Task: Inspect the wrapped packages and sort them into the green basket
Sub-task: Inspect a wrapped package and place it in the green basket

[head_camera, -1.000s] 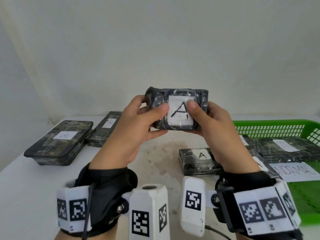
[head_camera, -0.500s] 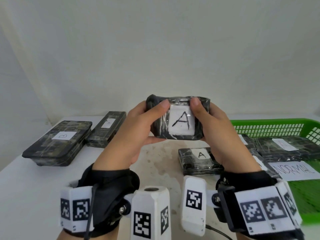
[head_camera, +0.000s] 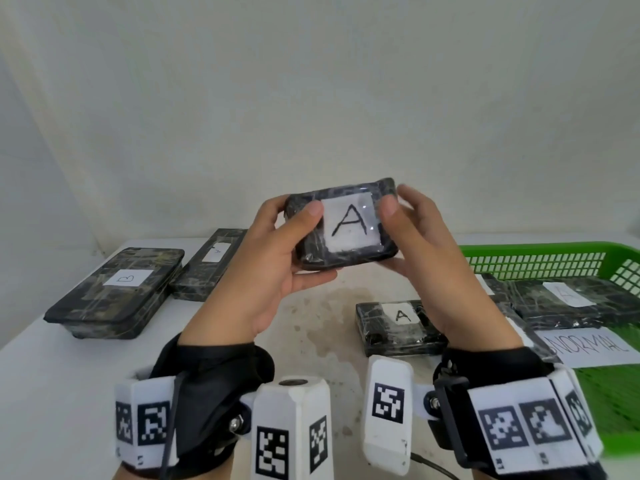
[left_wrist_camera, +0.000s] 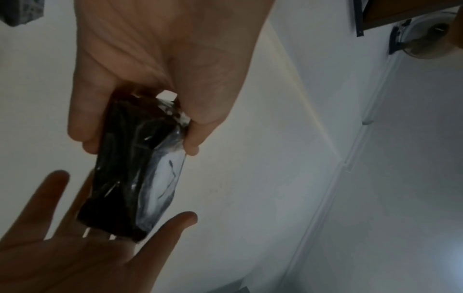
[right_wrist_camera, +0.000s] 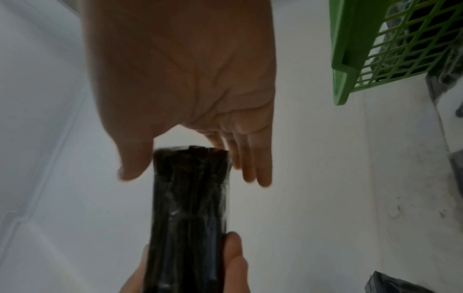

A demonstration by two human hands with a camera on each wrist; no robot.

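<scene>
I hold a small dark wrapped package (head_camera: 349, 225) with a white label marked A in the air above the table, label towards me. My left hand (head_camera: 277, 251) grips its left end, thumb on the front. My right hand (head_camera: 426, 247) holds its right end, thumb beside the label and fingers behind. In the left wrist view the left hand (left_wrist_camera: 162, 59) pinches the package (left_wrist_camera: 135, 178) and the right hand (left_wrist_camera: 62, 247) cradles its far end. In the right wrist view the right hand (right_wrist_camera: 180, 69) clasps the package (right_wrist_camera: 190, 208). The green basket (head_camera: 533, 251) stands at the right.
Wrapped packages (head_camera: 561, 299) lie in the basket, with a paper reading NORMAL (head_camera: 588, 346). Another package marked A (head_camera: 398, 323) lies on the table under my right forearm. At the left lie a large package marked B (head_camera: 117, 292) and a long one (head_camera: 211, 268).
Both thumbs have slid outward off the label, so the A shows whole. The package has tilted a little, right end up.
</scene>
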